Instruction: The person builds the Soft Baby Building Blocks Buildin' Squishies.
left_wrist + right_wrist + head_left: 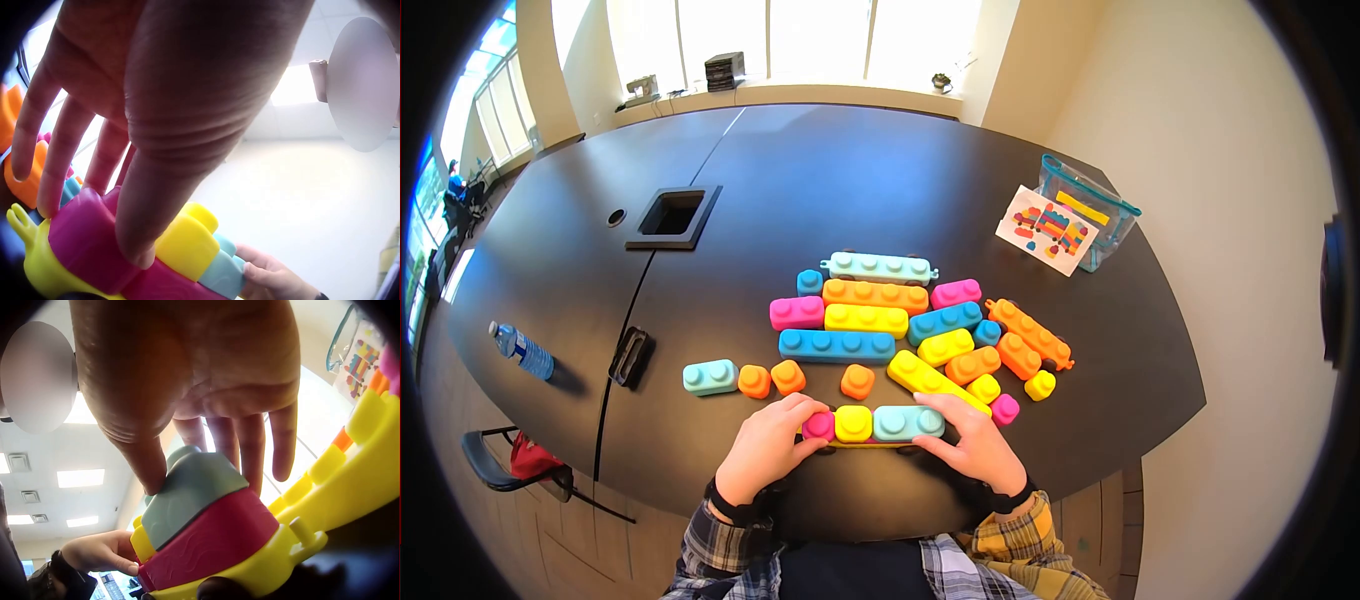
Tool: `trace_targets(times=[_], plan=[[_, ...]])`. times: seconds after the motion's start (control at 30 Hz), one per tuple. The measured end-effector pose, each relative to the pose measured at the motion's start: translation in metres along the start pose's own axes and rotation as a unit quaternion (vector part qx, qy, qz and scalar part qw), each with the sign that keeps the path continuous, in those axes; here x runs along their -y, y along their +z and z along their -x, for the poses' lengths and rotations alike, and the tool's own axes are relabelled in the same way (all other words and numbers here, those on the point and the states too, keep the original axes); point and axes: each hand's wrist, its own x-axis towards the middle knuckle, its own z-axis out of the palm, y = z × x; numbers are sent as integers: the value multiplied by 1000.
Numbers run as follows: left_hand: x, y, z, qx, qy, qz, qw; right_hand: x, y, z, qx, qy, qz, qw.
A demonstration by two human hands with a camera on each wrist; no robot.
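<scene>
Near the front table edge, a yellow wheeled base carries a long magenta block. On top of that sit a magenta block, a yellow block and a light blue block in a row. My left hand grips the magenta block at the left end, its thumb on the near side and fingers on the far side. At the other end my right hand holds the light blue block between thumb and fingers. An orange block stands just beyond the yellow one.
Several loose blocks spread beyond the hands, among them a long blue block. Behind them stand a light blue wheeled base and an orange one. A picture card leans on a clear bag. A water bottle stands left.
</scene>
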Motion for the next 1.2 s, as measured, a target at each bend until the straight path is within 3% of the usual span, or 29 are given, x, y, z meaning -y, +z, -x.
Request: trace_targets(times=[0.77,0.83,0.97,1.0,1.2], plan=[[10,-8,-2,17,-3,-2,1000,-12,-3,11,-6,31,-53,998],[29,-18,-7,2,31,-21,999,-11,-4,10,-2,28,-54,998],[59,-42,-14,-84,-7,-195,977,-9,-4,12,-4,30,-50,998],[74,-40,-16,-47,-47,-199,978,-8,-4,11,-6,31,-46,998],[88,-34,-21,4,-48,-271,961,-9,0,11,-9,31,-51,998]])
